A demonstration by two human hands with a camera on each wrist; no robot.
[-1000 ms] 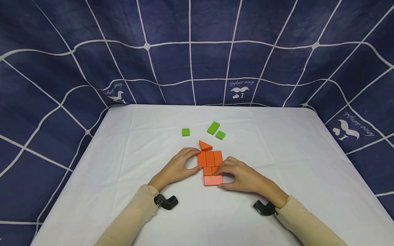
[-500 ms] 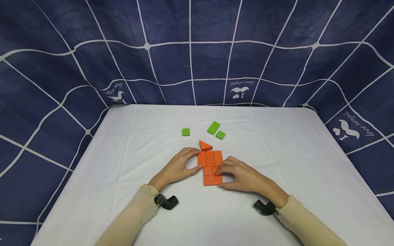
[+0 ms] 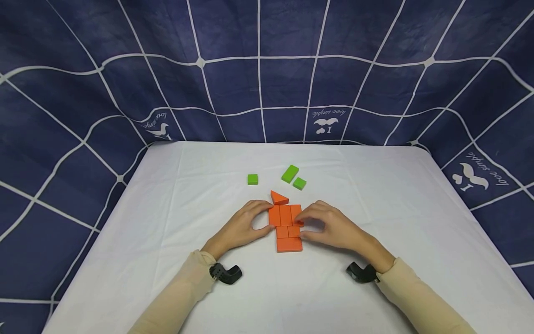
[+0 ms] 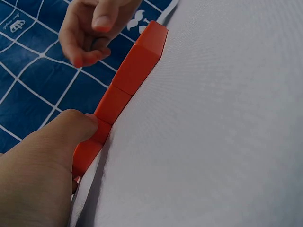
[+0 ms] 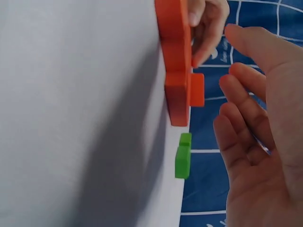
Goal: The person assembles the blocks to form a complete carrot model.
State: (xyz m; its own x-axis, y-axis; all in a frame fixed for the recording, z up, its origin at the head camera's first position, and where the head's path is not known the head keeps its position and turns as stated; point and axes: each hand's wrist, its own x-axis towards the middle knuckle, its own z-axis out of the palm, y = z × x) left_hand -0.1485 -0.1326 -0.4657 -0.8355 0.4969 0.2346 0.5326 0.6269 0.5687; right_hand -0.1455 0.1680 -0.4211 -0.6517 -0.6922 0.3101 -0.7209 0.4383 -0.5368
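Note:
Orange blocks lie flat in a figure on the white cloth. Three oblongs form a row, with the left oblong [image 3: 274,216] at its end. Two small squares [image 3: 282,232] sit nearer, then a long crosswise block [image 3: 289,245]. A triangular block [image 3: 278,198] tops the row. My left hand [image 3: 239,226] pinches the left oblong between thumb and index finger; the thumb [image 4: 83,124] covers part of the orange side in the left wrist view. My right hand [image 3: 335,228] hovers by the row's right end, its fingers [image 5: 232,90] spread and apart from the blocks.
Beyond the figure lie three green blocks: a small square [image 3: 252,179], an oblong [image 3: 289,173] and another small piece [image 3: 299,183]. A white cloth [image 3: 196,167] covers the table. Dark blue checked fabric [image 3: 288,83] hangs behind and at both sides.
My right hand has let go of the lower right blocks and moved up and slightly right. The front block, pinkish a second ago, now looks orange. My left hand has stayed put.

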